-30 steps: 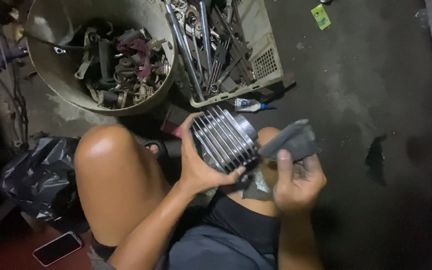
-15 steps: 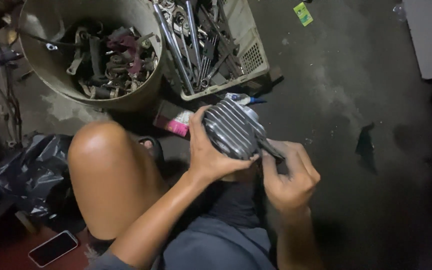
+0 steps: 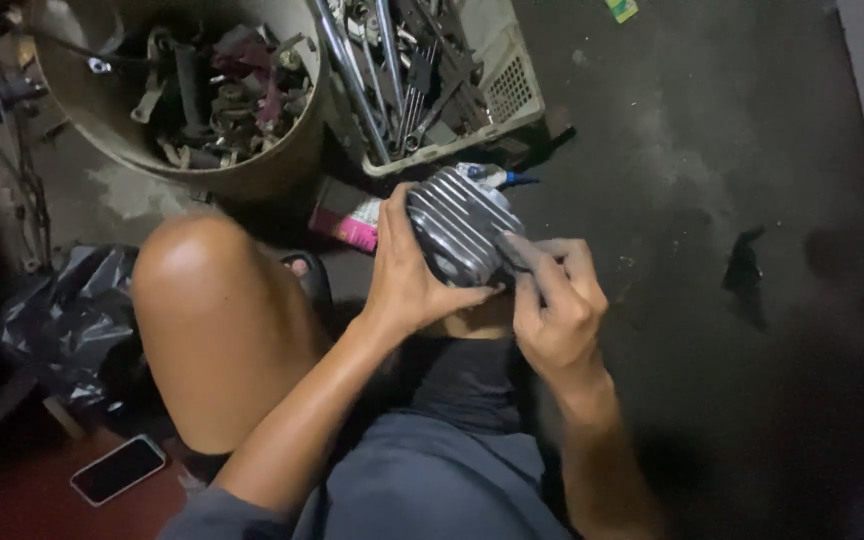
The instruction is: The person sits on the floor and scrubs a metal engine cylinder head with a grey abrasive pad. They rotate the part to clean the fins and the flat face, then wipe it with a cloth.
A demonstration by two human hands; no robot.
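We hold a finned metal cylinder (image 3: 460, 228) above our lap, between both hands. Our left hand (image 3: 404, 285) clamps around its near left side, thumb under its lower edge. Our right hand (image 3: 552, 305) pinches a dark cloth (image 3: 514, 252) against the cylinder's right side. Beyond it, on the floor, stand a round tub (image 3: 282, 165) of parts and a pale crate (image 3: 512, 95) of wrenches.
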